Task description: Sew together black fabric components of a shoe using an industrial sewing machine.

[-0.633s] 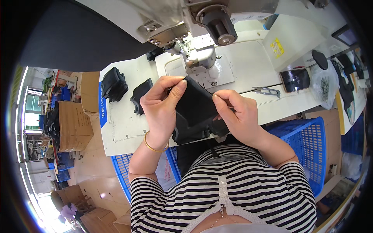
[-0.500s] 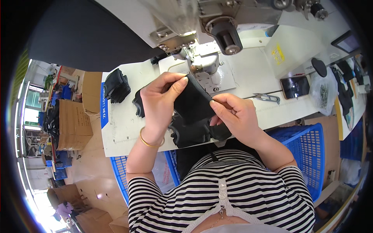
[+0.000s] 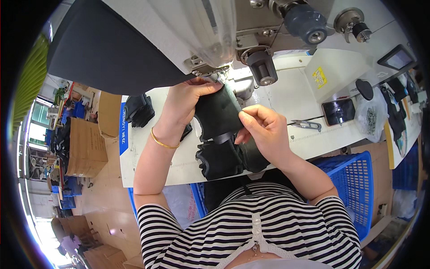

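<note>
Black fabric piece (image 3: pixel 219 114) under sewing machine (image 3: pixel 201 36), left hand (image 3: pixel 186 101) pinching its top edge, right hand (image 3: pixel 262 127) pinching its right edge

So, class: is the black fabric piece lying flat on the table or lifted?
Lifted: the left hand and right hand pinch the black fabric piece above the white table.

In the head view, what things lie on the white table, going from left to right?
Black fabric pile → left hand → black piece held in both hands → right hand → thread snips → phone → clear bag.
</note>
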`<state>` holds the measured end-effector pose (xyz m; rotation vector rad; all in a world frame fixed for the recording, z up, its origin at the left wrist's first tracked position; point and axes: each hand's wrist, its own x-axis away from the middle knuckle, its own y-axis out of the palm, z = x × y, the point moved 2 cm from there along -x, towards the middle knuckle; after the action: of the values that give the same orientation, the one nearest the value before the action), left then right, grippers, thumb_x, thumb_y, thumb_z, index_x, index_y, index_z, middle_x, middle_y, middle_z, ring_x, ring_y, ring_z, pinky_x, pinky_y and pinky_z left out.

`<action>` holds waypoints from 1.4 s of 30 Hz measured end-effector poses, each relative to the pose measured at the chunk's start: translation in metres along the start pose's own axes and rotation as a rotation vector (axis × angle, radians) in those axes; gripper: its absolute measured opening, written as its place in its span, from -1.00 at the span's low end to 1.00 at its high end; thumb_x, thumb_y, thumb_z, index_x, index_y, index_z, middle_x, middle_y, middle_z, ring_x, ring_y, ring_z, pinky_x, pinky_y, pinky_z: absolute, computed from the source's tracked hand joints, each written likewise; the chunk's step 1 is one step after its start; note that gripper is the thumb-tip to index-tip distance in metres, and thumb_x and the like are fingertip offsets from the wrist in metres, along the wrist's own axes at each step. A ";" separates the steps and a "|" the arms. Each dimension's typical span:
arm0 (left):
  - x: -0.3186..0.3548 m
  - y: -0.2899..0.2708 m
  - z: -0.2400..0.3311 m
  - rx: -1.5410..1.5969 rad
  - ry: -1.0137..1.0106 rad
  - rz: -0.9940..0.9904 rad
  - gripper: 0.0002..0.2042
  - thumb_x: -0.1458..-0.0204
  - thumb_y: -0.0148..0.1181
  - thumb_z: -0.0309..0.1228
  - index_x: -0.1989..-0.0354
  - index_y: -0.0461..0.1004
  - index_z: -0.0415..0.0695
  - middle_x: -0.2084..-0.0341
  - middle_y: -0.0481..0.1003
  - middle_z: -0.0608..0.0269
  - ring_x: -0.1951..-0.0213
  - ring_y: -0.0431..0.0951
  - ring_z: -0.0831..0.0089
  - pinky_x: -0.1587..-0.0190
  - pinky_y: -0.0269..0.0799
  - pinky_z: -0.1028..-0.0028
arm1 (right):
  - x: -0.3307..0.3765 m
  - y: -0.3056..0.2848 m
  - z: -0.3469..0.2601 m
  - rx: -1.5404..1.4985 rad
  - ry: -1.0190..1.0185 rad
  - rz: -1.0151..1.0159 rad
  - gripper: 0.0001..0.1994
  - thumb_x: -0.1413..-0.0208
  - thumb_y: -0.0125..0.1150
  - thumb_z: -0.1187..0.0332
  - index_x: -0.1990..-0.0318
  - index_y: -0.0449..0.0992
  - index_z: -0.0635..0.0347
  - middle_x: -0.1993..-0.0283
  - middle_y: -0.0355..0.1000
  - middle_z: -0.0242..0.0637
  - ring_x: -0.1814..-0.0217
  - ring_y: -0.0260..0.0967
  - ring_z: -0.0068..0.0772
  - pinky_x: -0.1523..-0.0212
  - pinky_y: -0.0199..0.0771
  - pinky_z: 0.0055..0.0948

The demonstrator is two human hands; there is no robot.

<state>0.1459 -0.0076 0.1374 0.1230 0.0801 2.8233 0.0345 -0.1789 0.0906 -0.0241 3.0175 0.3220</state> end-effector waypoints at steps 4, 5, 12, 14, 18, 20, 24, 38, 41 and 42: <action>0.000 0.003 0.005 -0.008 -0.056 0.020 -0.88 0.03 0.29 -0.64 0.29 0.57 -0.32 0.37 0.60 0.15 0.28 0.58 0.44 0.11 0.46 0.49 | 0.001 0.000 0.004 -0.057 -0.005 0.004 -0.82 -0.28 0.12 0.39 0.17 0.51 0.37 0.50 0.50 -0.32 0.49 0.53 -0.54 0.48 0.48 -0.63; 0.000 0.004 0.006 -0.009 -0.072 0.014 -0.86 0.03 0.29 -0.65 0.26 0.56 -0.32 0.34 0.59 0.14 0.25 0.58 0.44 0.09 0.44 0.49 | 0.001 0.000 0.005 -0.063 -0.001 0.006 -0.82 -0.28 0.12 0.39 0.17 0.50 0.37 0.50 0.50 -0.32 0.49 0.53 -0.54 0.48 0.48 -0.63; 0.004 0.008 0.010 -0.014 -0.103 0.048 -0.77 0.04 0.28 -0.68 0.17 0.52 -0.34 0.25 0.57 0.13 0.17 0.56 0.43 0.02 0.42 0.48 | 0.001 -0.001 0.007 -0.063 -0.002 0.010 -0.81 -0.29 0.09 0.37 0.23 0.50 0.36 0.53 0.49 -0.34 0.47 0.55 -0.56 0.47 0.48 -0.65; 0.003 0.004 0.006 -0.015 -0.093 0.037 -0.76 0.04 0.27 -0.68 0.15 0.51 -0.34 0.24 0.57 0.13 0.17 0.56 0.42 0.01 0.42 0.48 | 0.002 0.000 0.006 -0.059 -0.001 0.006 -0.81 -0.29 0.08 0.37 0.23 0.50 0.36 0.52 0.49 -0.34 0.47 0.55 -0.57 0.47 0.48 -0.64; 0.001 0.004 0.005 0.021 -0.082 0.056 -0.79 0.07 0.27 -0.72 0.21 0.55 -0.34 0.30 0.58 0.13 0.25 0.58 0.39 0.08 0.50 0.46 | 0.002 0.001 0.007 -0.062 0.006 0.005 -0.80 -0.30 0.09 0.38 0.15 0.49 0.38 0.50 0.50 -0.31 0.49 0.53 -0.53 0.46 0.48 -0.63; -0.002 0.002 0.005 0.001 -0.036 0.033 -0.78 0.07 0.25 -0.73 0.20 0.55 -0.33 0.29 0.58 0.14 0.24 0.58 0.40 0.08 0.50 0.45 | 0.002 0.002 0.006 -0.081 -0.017 -0.005 -0.79 -0.31 0.08 0.37 0.13 0.49 0.39 0.48 0.50 -0.30 0.48 0.54 -0.52 0.45 0.48 -0.62; -0.009 0.001 0.005 0.053 -0.006 0.028 -0.77 0.07 0.21 -0.75 0.19 0.55 -0.33 0.28 0.58 0.16 0.23 0.58 0.41 0.07 0.50 0.46 | -0.003 0.003 0.004 -0.028 -0.037 0.000 -0.79 -0.31 0.08 0.37 0.12 0.48 0.40 0.47 0.51 -0.28 0.46 0.54 -0.52 0.43 0.49 -0.61; -0.010 0.000 0.003 0.060 0.050 -0.003 -0.74 0.10 0.21 -0.77 0.19 0.56 -0.32 0.28 0.59 0.16 0.23 0.59 0.39 0.10 0.51 0.42 | 0.004 0.005 0.002 -0.026 -0.044 0.014 -0.80 -0.30 0.06 0.37 0.16 0.50 0.37 0.44 0.54 -0.29 0.43 0.56 -0.54 0.43 0.52 -0.62; -0.013 0.000 0.002 0.041 0.048 0.041 -0.73 0.10 0.19 -0.78 0.19 0.56 -0.32 0.26 0.59 0.17 0.22 0.58 0.39 0.10 0.51 0.43 | 0.000 0.005 0.004 -0.022 -0.056 0.017 -0.80 -0.29 0.06 0.37 0.17 0.50 0.37 0.46 0.53 -0.29 0.44 0.55 -0.55 0.43 0.51 -0.61; -0.014 0.000 0.002 0.013 0.033 0.091 -0.73 0.11 0.18 -0.78 0.19 0.56 -0.32 0.26 0.59 0.18 0.22 0.58 0.40 0.10 0.51 0.44 | -0.001 0.004 0.004 -0.022 -0.056 0.019 -0.80 -0.29 0.06 0.37 0.17 0.50 0.37 0.46 0.53 -0.29 0.44 0.55 -0.55 0.43 0.51 -0.61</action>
<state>0.1595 -0.0118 0.1381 0.0856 0.1021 2.9166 0.0359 -0.1738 0.0881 0.0117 2.9606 0.3520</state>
